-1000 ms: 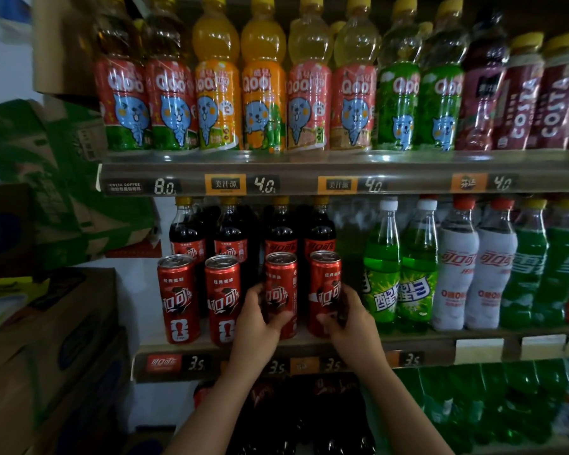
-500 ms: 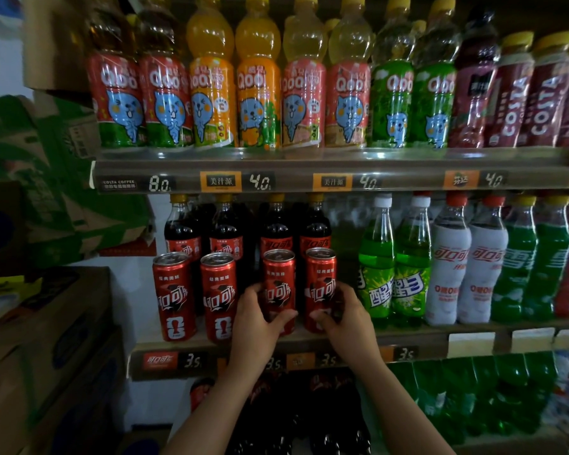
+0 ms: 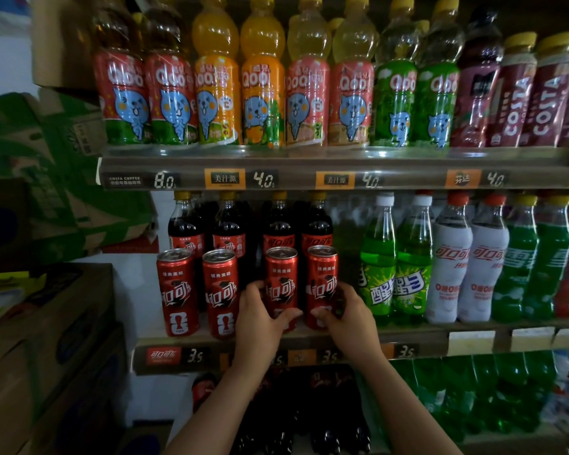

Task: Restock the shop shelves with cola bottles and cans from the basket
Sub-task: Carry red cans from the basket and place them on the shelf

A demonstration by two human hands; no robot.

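Head view: 4 slim red aluminium cola cans with silver tops stand upright in a row along the near edge of the grey metal middle shelf point(image 3: 418, 334), towards its left end. The 1st can point(image 3: 177, 290) and the 2nd can point(image 3: 220, 292) stand just beside each other, clear of both hands. The left hand point(image 3: 260, 320) grips the 3rd can point(image 3: 281, 277) low down, fingers curled round its left side and thumb laid across its front; the right hand point(image 3: 349, 323) grips the 4th can point(image 3: 322, 274) the same way, fingers round its right side and thumb on its front. Both held cans are upright and nearly touch; whether their bases rest on the shelf cannot be told, as the thumbs hide them.

Just behind the cans stand 4 dark plastic cola bottles point(image 3: 230, 231) with yellow caps and red labels. To the right come 2 green plastic soda bottles point(image 3: 376, 267) with white caps, then 2 white-sleeved bottles point(image 3: 450, 270) with red caps.

On the grey upper shelf point(image 3: 309, 160) stand cartoon-labelled juice bottles point(image 3: 263, 100) and, far right, maroon coffee bottles point(image 3: 539, 103); orange price tags point(image 3: 224, 178) line its edge. Brown cardboard boxes point(image 3: 46, 339) are stacked at the left; more dark bottles point(image 3: 276, 405) stand on the level below.
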